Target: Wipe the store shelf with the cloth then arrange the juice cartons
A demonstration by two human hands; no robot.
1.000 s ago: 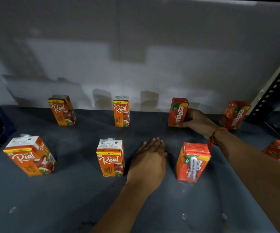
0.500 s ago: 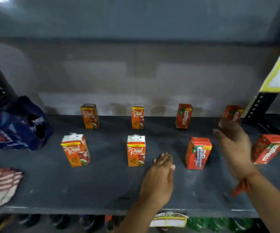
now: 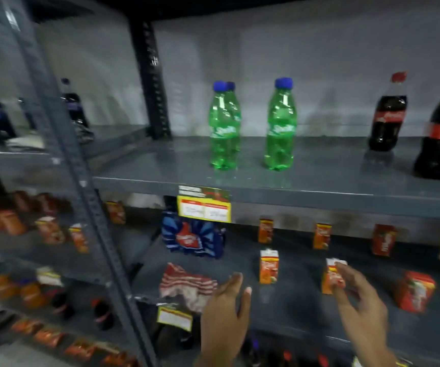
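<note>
Small orange and red juice cartons stand in two spaced rows on the grey shelf (image 3: 293, 308): a back-row carton (image 3: 265, 230), a front carton (image 3: 268, 266) and a red carton (image 3: 414, 291) among them. The red-and-white striped cloth (image 3: 187, 284) lies crumpled at the shelf's front left. My left hand (image 3: 227, 313) hovers open just right of the cloth, holding nothing. My right hand (image 3: 359, 305) is raised with spread fingers in front of another front carton (image 3: 328, 282), partly hiding it; the view is blurred.
A blue snack packet (image 3: 192, 238) sits behind the cloth. The shelf above holds green bottles (image 3: 224, 125) and cola bottles (image 3: 387, 115). A slotted steel upright (image 3: 81, 181) crosses the left. Yellow price tags (image 3: 204, 207) hang from shelf edges. Blurred orange packs fill the left bay.
The view has pulled back and swung up-left, revealing the upper shelf. My left hand has lifted off the shelf toward the cloth; my right hand has shifted left, still holding nothing.
</note>
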